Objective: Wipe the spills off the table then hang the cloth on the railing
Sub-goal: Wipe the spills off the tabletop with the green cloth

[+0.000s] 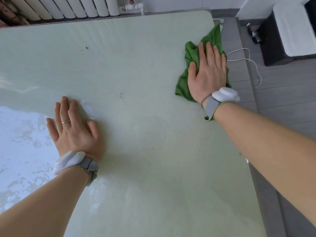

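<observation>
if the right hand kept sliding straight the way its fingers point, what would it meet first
The right hand, flat on the green cloth, points toward the table's far right corner. Bare tabletop lies ahead, so it would probably meet that edge first.

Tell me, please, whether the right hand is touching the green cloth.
Touching. The head view shows the right hand lying flat, palm down, on the green cloth, pressing it against the table near its right edge.
</observation>
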{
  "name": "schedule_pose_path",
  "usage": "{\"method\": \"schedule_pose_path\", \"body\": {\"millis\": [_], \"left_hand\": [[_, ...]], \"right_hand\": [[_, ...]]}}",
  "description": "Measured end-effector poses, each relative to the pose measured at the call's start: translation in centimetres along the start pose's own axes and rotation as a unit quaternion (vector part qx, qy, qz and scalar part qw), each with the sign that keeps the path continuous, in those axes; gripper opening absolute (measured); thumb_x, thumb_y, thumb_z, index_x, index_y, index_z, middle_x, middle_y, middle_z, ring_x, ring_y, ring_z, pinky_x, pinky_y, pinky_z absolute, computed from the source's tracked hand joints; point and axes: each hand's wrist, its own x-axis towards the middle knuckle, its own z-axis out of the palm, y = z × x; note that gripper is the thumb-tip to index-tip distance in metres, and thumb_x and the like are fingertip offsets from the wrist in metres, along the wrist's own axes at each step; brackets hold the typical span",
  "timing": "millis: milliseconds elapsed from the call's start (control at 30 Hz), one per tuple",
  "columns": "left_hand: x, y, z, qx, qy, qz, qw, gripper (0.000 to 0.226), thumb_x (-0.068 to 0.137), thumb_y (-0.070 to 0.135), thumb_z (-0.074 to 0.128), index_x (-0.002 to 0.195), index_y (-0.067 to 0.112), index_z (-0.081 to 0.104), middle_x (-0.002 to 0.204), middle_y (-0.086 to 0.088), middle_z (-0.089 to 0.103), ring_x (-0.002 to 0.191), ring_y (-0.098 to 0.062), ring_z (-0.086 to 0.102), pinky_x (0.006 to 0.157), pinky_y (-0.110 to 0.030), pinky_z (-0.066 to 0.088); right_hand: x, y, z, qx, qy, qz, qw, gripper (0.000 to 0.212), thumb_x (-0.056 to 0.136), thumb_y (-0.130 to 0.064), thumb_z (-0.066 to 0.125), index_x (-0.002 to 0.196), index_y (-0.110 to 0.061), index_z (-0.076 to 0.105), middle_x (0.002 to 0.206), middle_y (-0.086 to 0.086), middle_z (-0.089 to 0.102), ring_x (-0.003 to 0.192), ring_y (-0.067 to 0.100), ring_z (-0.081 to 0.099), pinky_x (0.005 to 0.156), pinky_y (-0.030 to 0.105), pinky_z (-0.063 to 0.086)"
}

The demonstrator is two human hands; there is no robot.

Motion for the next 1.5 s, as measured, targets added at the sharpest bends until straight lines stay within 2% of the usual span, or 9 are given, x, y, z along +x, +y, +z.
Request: {"method": "schedule_pose_path", "body": {"millis": [433,567,767,933,1033,1133,1233,1367,1500], "left_hand": [[0.0,-0.2,-0.4,0.006,-0.022,0.002,1.0,0.063,0.092,0.02,0.039,0.153,0.016,0.025,0.167,-0.002,0.017,0.155,-0.018,0.007,0.126,-0.048,0.001],[0.2,-0.1,-0.4,0.007,-0.023,0.002,1.0,0.064,0.091,0.021,0.037,0.153,0.017,0.025,0.167,-0.001,0.017,0.155,-0.018,0.007,0.126,-0.047,0.001],[0.1,-0.2,-0.2,-0.001,-0.018,0.003,1.0,0.064,0.091,0.02,0.038,0.154,0.015,0.026,0.167,-0.002,0.018,0.155,-0.017,0.007,0.126,-0.047,0.0],[0.0,-0.5,-0.5,-0.037,-0.013,0.0,0.999,0.062,0.091,0.02,0.034,0.152,0.017,0.032,0.166,0.001,0.02,0.155,-0.014,0.009,0.126,-0.045,0.0],[0.6,-0.2,-1.8,-0.16,-0.028,-0.044,0.986,0.058,0.091,0.021,0.026,0.147,0.02,0.043,0.163,0.007,0.028,0.153,-0.009,0.014,0.127,-0.04,-0.001],[1.2,0.0,-3.8,-0.246,-0.067,-0.068,0.965,0.051,0.099,0.019,0.025,0.145,0.022,0.045,0.159,0.008,0.035,0.149,-0.011,0.024,0.125,-0.039,0.013],[1.4,0.7,-5.7,-0.279,-0.062,-0.088,0.954,0.045,0.104,0.022,0.026,0.144,0.024,0.047,0.151,0.01,0.044,0.139,-0.01,0.036,0.108,-0.02,0.026],[0.8,0.6,-7.5,-0.327,-0.046,-0.122,0.936,0.043,0.105,0.024,0.027,0.14,0.025,0.051,0.143,0.015,0.05,0.132,-0.004,0.038,0.095,-0.012,0.024],[-1.7,0.1,-7.6,-0.344,-0.049,-0.117,0.93,0.042,0.106,0.025,0.027,0.139,0.026,0.053,0.14,0.017,0.053,0.127,0.0,0.04,0.085,0.003,0.023]], "right_hand": [[-18.0,0.0,-2.2,0.001,-0.043,-0.073,0.996,0.061,0.106,-0.039,0.029,0.16,-0.011,0.029,0.168,0.008,0.025,0.157,0.025,0.02,0.129,0.046,0.014],[-16.1,0.5,-2.1,0.0,-0.05,-0.083,0.995,0.06,0.105,-0.039,0.029,0.16,-0.014,0.03,0.168,0.007,0.026,0.156,0.025,0.021,0.129,0.046,0.014],[-8.9,-5.4,-0.2,0.006,-0.014,0.036,0.999,0.066,0.1,-0.039,0.029,0.159,-0.008,0.031,0.165,0.015,0.03,0.154,0.033,0.025,0.128,0.049,0.014],[-11.8,-15.4,1.1,0.034,-0.033,-0.138,0.989,0.065,0.1,-0.037,0.033,0.156,-0.004,0.035,0.164,0.018,0.032,0.153,0.033,0.027,0.127,0.049,0.015],[-16.5,-17.9,0.9,0.059,-0.057,-0.229,0.97,0.062,0.103,-0.036,0.034,0.158,-0.007,0.032,0.167,0.015,0.027,0.156,0.031,0.02,0.128,0.047,0.012],[-22.5,-16.3,-0.4,0.057,-0.122,-0.309,0.942,0.061,0.105,-0.037,0.035,0.16,-0.012,0.027,0.169,0.01,0.021,0.158,0.026,0.014,0.128,0.045,0.012],[-25.9,-9.9,-2.3,0.043,-0.16,-0.351,0.921,0.062,0.103,-0.038,0.04,0.16,-0.017,0.03,0.169,0.006,0.024,0.157,0.023,0.018,0.129,0.043,0.013],[-22.2,-2.1,-3.3,0.015,-0.109,-0.223,0.969,0.058,0.103,-0.036,0.034,0.157,-0.016,0.036,0.165,0.009,0.032,0.153,0.029,0.03,0.128,0.045,0.016],[-17.0,-5.1,-1.8,-0.004,-0.034,-0.002,0.999,0.064,0.1,-0.038,0.031,0.158,-0.012,0.033,0.165,0.012,0.032,0.153,0.032,0.028,0.128,0.048,0.016]]}}
